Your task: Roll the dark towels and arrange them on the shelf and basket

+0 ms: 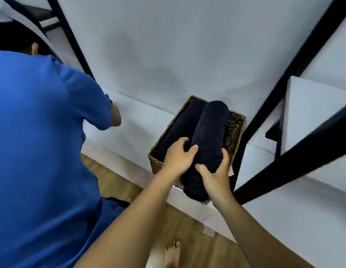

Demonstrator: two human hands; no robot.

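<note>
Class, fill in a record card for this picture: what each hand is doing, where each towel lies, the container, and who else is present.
Left hand: grips the held towel's left side
Right hand: grips the same roll near its near end
Held towel: dark, rolled, far end over the basket, near end sticking out past the near rim
Second towel: dark, rolled, lying in the basket, left of the held one
Basket: brown, woven
Other person: blue shirt, at left, back turned

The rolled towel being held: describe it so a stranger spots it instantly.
Find the wicker basket by the white wall. The held towel lies right of the other dark roll, sticking out over the near rim, gripped by the left hand and right hand.
</note>
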